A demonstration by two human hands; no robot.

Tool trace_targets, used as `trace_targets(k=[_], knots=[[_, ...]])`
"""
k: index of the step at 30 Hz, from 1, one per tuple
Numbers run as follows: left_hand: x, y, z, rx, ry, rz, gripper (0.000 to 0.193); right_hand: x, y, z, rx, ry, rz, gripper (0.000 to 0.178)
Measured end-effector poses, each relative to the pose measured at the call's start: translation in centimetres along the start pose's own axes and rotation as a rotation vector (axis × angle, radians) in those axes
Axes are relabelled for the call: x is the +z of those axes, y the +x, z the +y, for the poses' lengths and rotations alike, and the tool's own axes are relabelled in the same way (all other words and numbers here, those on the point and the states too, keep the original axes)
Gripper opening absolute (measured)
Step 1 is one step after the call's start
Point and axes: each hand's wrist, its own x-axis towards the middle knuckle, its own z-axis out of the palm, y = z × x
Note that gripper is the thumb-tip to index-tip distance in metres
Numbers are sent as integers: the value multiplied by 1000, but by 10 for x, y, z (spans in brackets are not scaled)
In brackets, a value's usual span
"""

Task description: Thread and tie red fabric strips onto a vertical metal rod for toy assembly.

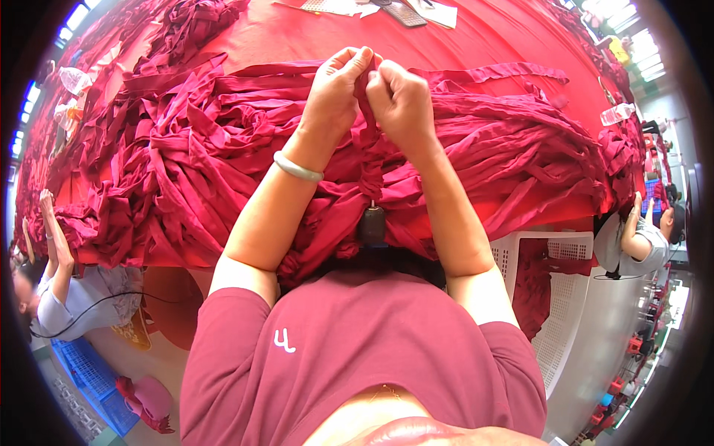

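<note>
Over a long heap of dark red fabric strips (245,126), my two hands meet with the fingertips close together. My left hand (335,85), a pale bangle (297,167) on its wrist, pinches thumb against forefinger. My right hand (401,100) is curled just beside it. Between them a narrow dark red fabric strip (364,126) hangs down toward my chest; the pinched end is mostly hidden by the fingers. Below, at the table's near edge, a dark block-like object (372,226) with a short metal piece on top stands against the fabric.
Red cloth covers the table (491,33), with papers (439,15) at its far side. Beside me on the right is a white plastic basket (565,320) holding red fabric. Co-workers sit at left (67,297) and right (643,241). Blue crates (89,372) stand lower left.
</note>
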Motion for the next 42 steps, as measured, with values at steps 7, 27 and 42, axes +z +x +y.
trace_targets(k=[7, 27, 42], knots=[[11, -10, 4, 9, -25, 81, 8, 8, -13, 5, 0, -63, 61, 24], [46, 16, 27, 84, 322, 13, 43, -11, 105, 17, -311, -316, 384, 18], [102, 90, 71, 166, 1115, -287, 26, -286, 235, 106, 111, -787, 783, 28]])
